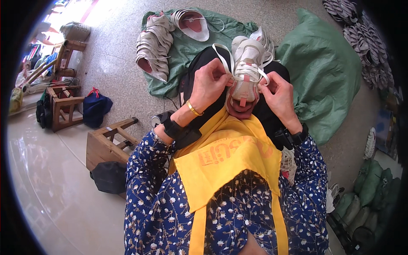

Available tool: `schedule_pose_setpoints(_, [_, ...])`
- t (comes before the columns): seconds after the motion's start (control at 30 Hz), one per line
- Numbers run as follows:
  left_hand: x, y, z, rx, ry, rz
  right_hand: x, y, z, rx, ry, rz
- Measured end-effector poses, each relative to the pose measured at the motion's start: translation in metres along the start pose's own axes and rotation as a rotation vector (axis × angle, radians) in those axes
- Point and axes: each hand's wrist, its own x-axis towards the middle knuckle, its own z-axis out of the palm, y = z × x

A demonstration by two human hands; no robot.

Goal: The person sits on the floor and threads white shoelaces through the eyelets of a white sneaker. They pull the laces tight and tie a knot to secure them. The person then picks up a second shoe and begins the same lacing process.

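Observation:
A white and pink sneaker (245, 87) rests on my lap, its toe pointing away from me and its tongue towards me. White laces (224, 50) loop out from both sides of its eyelets. My left hand (211, 83) pinches the lace at the left edge of the shoe, thumb against fingertips. On the other side my right hand (277, 97) pinches the lace near the top eyelets. A yellow apron (225, 157) spreads under the heel of the shoe.
Nested sneaker uppers (154, 47) and one more upper (191, 24) lie on a green woven sheet (182, 53). A bulging green sack (321, 72) sits at the right. Wooden stools (106, 148) stand left. Stacked shoe uppers (367, 46) and green bundles (372, 180) line the right side.

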Motion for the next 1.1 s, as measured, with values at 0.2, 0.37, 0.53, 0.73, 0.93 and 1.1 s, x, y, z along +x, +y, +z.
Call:
schedule_pose_setpoints(0.2, [-0.003, 0.010, 0.010, 0.212, 0.128, 0.072, 0.001, 0.007, 0.002, 0.042, 0.005, -0.005])
schedule_pose_setpoints(0.37, [-0.003, 0.004, 0.013, 0.220, 0.141, 0.102, 0.001, 0.010, 0.000, 0.039, 0.015, -0.003])
schedule_pose_setpoints(0.53, [-0.007, 0.007, 0.015, 0.255, 0.190, 0.203, 0.002, 0.013, 0.001, -0.079, 0.033, -0.072])
schedule_pose_setpoints(0.73, [-0.004, 0.012, 0.012, 0.219, 0.215, 0.284, -0.001, 0.002, 0.001, 0.008, 0.011, -0.077])
schedule_pose_setpoints(0.93, [0.000, 0.008, 0.016, 0.419, 0.124, 0.395, -0.002, 0.007, -0.001, -0.032, -0.023, -0.018])
schedule_pose_setpoints(1.1, [0.000, 0.013, 0.017, 0.525, 0.035, 0.432, 0.006, 0.004, 0.000, -0.017, -0.049, -0.008])
